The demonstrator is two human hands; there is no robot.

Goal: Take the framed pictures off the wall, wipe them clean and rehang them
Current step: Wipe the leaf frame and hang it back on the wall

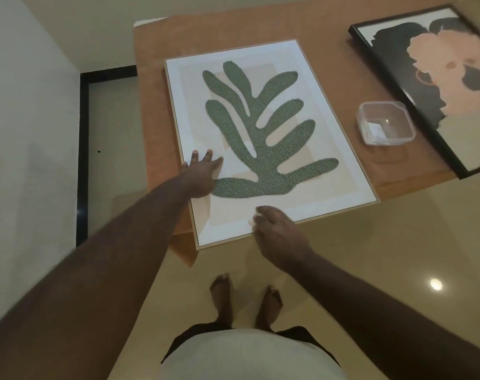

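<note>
I have the leaf picture (269, 138) lying flat on the surface (156, 111), its near corner hanging a little past the edge toward me. My left hand (200, 176) rests on the glass near its left border with the fingers (208, 156) straight and spread, holding nothing, just pressing to steady the frame. My right hand (277, 231) sits at the near edge, fingers curled over what looks like a small pale cloth (254, 219) — it's blurred, so I can't swear to it. Beyond the right fingers stand a clear tub (385, 123) and a dark picture (436, 86), well apart from my hands. To wipe well, I'd keep the left palm planted so the frame can't slide off the edge, and work the cloth in long overlapping strokes away from the fingers — light pressure on the glass, corners last.
</note>
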